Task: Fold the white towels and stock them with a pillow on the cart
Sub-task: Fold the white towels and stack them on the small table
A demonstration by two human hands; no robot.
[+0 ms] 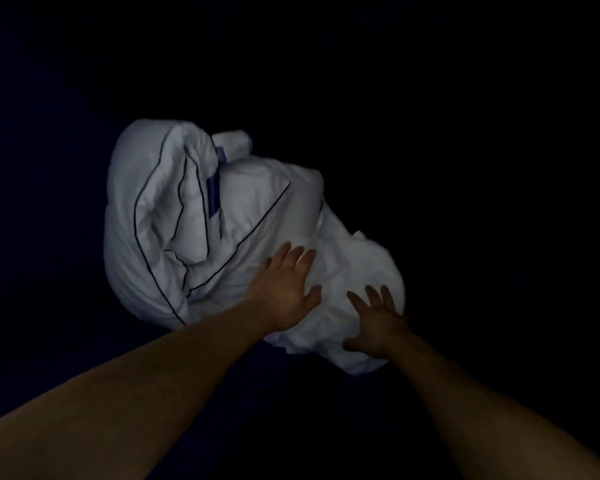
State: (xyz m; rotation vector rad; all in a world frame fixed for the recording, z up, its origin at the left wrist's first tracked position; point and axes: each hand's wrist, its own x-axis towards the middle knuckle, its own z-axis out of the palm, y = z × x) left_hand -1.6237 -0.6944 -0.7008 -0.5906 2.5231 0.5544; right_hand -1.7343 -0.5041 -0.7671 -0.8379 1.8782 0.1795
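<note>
My left hand (284,289) and right hand (378,322), spread and empty, reach onto the white bundle (160,188); a pick-up, I judge; next needs a firm grip.

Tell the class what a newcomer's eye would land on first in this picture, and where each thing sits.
A crumpled white bundle of linen with thin dark piping stands out at the centre, bright against near-black surroundings. Two bare forearms come up from the bottom edge. The left hand lies with fingers spread on the bundle's near side, and the right hand, also spread, is at its near right edge.
</note>
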